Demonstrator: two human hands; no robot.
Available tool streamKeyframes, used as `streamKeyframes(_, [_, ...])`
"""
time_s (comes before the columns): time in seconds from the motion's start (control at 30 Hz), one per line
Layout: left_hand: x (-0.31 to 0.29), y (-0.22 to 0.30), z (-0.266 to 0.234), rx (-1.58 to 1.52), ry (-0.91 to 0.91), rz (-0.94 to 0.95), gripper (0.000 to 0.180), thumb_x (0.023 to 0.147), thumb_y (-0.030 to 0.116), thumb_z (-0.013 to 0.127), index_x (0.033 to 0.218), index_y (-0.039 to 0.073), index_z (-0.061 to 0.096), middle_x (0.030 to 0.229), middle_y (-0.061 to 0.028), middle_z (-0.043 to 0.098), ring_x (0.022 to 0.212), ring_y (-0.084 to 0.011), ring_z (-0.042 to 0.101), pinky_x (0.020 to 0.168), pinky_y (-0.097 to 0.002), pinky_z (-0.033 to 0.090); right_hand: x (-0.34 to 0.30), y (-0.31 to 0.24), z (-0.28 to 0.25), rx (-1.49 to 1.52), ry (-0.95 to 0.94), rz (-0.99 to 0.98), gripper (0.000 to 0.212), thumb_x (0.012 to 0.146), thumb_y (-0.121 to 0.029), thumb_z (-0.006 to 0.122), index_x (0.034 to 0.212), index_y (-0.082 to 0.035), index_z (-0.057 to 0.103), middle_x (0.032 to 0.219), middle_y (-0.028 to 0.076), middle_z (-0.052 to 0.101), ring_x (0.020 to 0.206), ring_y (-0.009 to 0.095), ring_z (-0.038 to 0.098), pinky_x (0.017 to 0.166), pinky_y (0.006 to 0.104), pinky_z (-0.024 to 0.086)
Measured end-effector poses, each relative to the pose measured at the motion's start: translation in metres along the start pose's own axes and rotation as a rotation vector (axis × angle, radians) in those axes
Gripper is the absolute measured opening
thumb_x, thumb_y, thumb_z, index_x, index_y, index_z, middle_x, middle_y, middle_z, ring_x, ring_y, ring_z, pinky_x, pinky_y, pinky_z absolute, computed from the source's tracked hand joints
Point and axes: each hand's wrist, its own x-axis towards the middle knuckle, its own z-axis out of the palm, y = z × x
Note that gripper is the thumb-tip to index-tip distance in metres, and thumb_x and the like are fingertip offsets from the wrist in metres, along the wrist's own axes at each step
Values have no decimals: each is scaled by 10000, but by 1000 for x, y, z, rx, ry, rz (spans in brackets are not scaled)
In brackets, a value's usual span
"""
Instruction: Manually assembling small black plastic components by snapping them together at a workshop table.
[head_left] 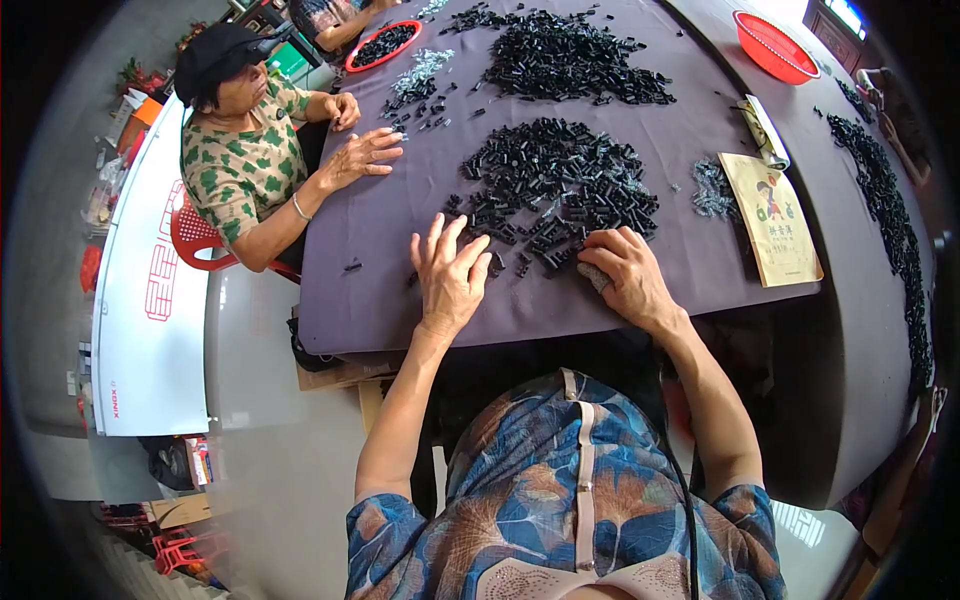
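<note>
In front of me lies a heap of small black plastic pieces (560, 185), short and tube-like, spread over the table. My left hand (450, 275) hovers at the heap's near left edge, open, its fingers spread. A few loose black pieces lie beside its fingertips. At the heap's near right edge is my right hand (630, 275), its fingers bent and drawn together. A grey speckled thing (594, 276) shows at its thumb; whether it is a thumb cover or something held, I cannot tell. What its fingertips pinch is hidden.
Another heap of black pieces (570, 60) lies farther back on the grey tablecloth (400, 320). Small clear pieces (712, 190) lie beside a yellow paper bag (770, 220) at right. A red basket (775, 48) stands far right. At left, a co-worker's hand (360, 158) reaches over the table.
</note>
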Motion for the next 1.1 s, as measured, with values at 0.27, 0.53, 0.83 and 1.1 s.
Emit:
streamKeyframes(0.27, [-2, 6, -2, -42, -25, 28, 207, 825, 192, 679, 1026, 141, 677, 1321, -106, 526, 1341, -332, 371, 1106, -594, 200, -1, 3, 1, -6, -10, 3, 425, 566, 8, 641, 983, -63, 674, 1109, 62, 598, 960, 265, 530, 876, 359, 452])
streamKeyframes(0.53, [-2, 2, 4, -85, 2, -30, 175, 838, 188, 665, 999, 123, 642, 1298, -100, 538, 1336, -335, 378, 1104, -587, 215, -1, 2, 1, 6, 5, 1, 421, 563, 14, 633, 974, -62, 676, 1100, 62, 598, 955, 267, 530, 872, 360, 453])
streamKeyframes(0.83, [-2, 3, 3, 1, 2, 20, 154, 871, 168, 619, 1014, 121, 653, 1293, -110, 538, 1323, -338, 388, 1091, -583, 244, 0, 3, 1, 10, -2, -1, 367, 611, -12, 670, 975, -63, 678, 1099, 63, 600, 964, 261, 535, 881, 359, 446])
streamKeyframes(1.1, [5, 2, 5, -114, 49, -7, 118, 836, 171, 661, 931, 110, 627, 1286, -102, 545, 1304, -339, 411, 1078, -577, 255, -1, 2, -1, 0, -5, 7, 372, 607, -4, 669, 975, -59, 682, 1096, 63, 603, 959, 260, 536, 875, 357, 453])
